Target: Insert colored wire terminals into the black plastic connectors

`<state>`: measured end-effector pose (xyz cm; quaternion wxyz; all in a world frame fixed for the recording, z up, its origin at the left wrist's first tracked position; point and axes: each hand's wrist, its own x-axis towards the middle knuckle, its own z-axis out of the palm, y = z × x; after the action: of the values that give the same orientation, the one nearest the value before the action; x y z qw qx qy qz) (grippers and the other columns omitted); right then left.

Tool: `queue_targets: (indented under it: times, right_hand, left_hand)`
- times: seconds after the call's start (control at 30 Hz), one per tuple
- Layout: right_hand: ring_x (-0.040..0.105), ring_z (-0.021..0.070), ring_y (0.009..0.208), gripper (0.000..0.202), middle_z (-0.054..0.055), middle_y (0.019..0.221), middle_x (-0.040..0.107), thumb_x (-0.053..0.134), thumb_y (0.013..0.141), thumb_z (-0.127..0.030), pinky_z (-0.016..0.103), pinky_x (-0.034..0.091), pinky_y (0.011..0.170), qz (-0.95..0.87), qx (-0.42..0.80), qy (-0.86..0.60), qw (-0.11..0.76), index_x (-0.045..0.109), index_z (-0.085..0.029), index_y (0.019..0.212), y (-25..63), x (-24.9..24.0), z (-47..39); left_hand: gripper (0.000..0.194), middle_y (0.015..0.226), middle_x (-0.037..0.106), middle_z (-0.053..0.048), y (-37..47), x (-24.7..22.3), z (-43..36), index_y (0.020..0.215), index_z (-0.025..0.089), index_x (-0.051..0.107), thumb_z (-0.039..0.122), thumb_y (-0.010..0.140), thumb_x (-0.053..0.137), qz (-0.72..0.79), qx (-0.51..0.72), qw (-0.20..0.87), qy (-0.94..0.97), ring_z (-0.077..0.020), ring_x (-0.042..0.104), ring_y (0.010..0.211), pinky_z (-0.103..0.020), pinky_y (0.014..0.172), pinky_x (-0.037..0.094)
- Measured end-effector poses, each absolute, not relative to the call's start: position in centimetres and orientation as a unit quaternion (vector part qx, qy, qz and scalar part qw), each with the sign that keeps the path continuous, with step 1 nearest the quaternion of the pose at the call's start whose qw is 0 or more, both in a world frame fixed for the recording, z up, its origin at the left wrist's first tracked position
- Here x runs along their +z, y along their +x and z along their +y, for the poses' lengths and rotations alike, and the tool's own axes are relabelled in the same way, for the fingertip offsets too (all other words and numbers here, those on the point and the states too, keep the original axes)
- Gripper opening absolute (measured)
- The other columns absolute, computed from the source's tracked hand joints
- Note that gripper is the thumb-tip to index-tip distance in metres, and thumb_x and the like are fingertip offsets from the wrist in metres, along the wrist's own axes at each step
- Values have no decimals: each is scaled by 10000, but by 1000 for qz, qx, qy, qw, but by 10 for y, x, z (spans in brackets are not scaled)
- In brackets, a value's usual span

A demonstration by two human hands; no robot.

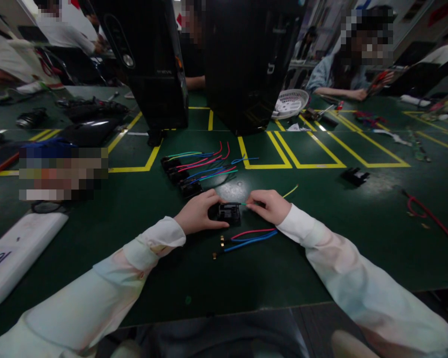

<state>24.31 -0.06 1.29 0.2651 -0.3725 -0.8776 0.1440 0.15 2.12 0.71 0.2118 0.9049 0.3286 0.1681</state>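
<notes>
Reaching across the dark-green tabletop's (194, 281) near edge, the left hand (199, 214) clasps a small black plastic block (229, 214) well inside it; the right hand (269, 206) pinches a thin yellow-green wire (291, 191), its middle hidden.

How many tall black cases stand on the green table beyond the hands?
2: the left case and the right case, side by side with a gap between them. Any others directly behind them could be hidden.
</notes>
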Motion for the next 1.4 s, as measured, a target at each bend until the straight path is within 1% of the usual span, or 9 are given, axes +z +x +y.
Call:
queue_targets:
  times: [0.07, 0.2, 0.37, 0.5, 0.67, 0.87, 1.0, 1.23, 1.4]
  right_hand:
    - [511, 119, 610, 136, 10, 646, 538, 481, 825, -196, 217, 367, 577, -877, 141, -374, 268, 518, -172, 696, 243, 13, -1]
    - [515, 129, 636, 124, 18, 670, 538, 465, 835, -198, 226, 378, 597, -861, 129, -379, 315, 513, -174, 723, 241, 14, -2]
    - [500, 129, 613, 139, 13, 653, 527, 456, 836, -199, 228, 370, 582, -874, 142, -371, 281, 502, -179, 706, 240, 14, -3]
    - [508, 135, 644, 146, 22, 676, 529, 429, 855, -205, 235, 378, 604, -863, 128, -370, 319, 508, -179, 735, 239, 15, -4]
    - [498, 134, 625, 136, 16, 660, 520, 445, 838, -188, 234, 375, 595, -875, 148, -373, 270, 492, -182, 710, 239, 12, -3]
    - [493, 132, 633, 134, 14, 668, 514, 427, 848, -197, 233, 374, 599, -859, 139, -385, 308, 474, -186, 723, 237, 10, -3]
    - [481, 128, 613, 134, 7, 653, 504, 438, 834, -183, 229, 368, 586, -875, 159, -377, 261, 456, -188, 702, 238, 7, -2]
    - [488, 131, 634, 124, 13, 675, 504, 415, 855, -187, 232, 376, 605, -856, 138, -387, 313, 461, -185, 740, 236, 8, -3]
    - [482, 132, 622, 141, 11, 663, 501, 408, 852, -180, 230, 369, 590, -879, 149, -372, 259, 443, -192, 716, 238, 6, -2]
  left_hand:
    - [503, 953, 509, -47, 1, 7, 21, 1038, 190, 573, 511, 661, 660, 330, 168, 212, 904, -204, 536, 864, -337, 764, 455]
    - [499, 962, 511, -47, 1, 7, 21, 1033, 195, 568, 510, 658, 663, 330, 171, 210, 905, -208, 535, 881, -336, 772, 453]
    - [492, 949, 508, -45, 1, 8, 21, 1031, 194, 569, 510, 664, 657, 332, 164, 209, 905, -205, 538, 866, -332, 764, 456]
    - [500, 953, 509, -45, 0, 7, 21, 1029, 193, 566, 517, 660, 658, 335, 168, 207, 904, -207, 535, 867, -335, 763, 456]
    - [500, 954, 509, -46, 0, 6, 21, 1045, 192, 567, 510, 669, 654, 328, 166, 211, 906, -205, 537, 866, -332, 761, 454]
    - [487, 954, 511, -43, 1, 7, 21, 1028, 197, 568, 506, 663, 659, 332, 167, 210, 904, -206, 532, 879, -336, 777, 451]
    - [496, 954, 511, -45, 1, 7, 21, 1038, 197, 567, 508, 663, 659, 331, 167, 210, 905, -206, 534, 872, -337, 769, 454]
    - [486, 948, 509, -50, 1, 9, 20, 1004, 176, 567, 517, 668, 651, 335, 162, 205, 905, -209, 534, 862, -340, 760, 456]
    - [494, 949, 506, -48, 1, 9, 20, 1030, 184, 564, 514, 672, 649, 332, 163, 205, 906, -207, 535, 865, -337, 759, 456]
